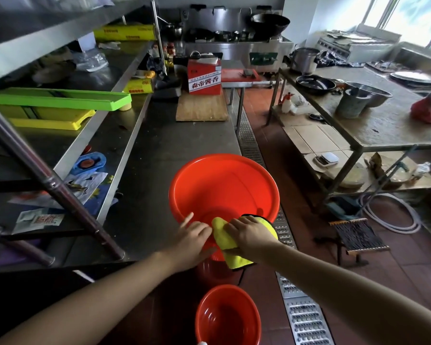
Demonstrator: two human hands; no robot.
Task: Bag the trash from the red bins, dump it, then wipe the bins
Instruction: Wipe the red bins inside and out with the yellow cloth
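While the smaller red bin (228, 317) waits empty on the floor nearest you, your right hand (250, 235) presses a yellow microfibre cloth (230, 255) flat over the near rim of the larger red bin (224, 188), fingers spread rather than clenched. Your left hand (192, 239) steadies that rim, thumb outside, index finger extended. Judged thin plastic, the bin looks light, flexible and smooth; brace it at the rim. Beyond, a red carton (204, 77) stands on the steel counter (164, 135).
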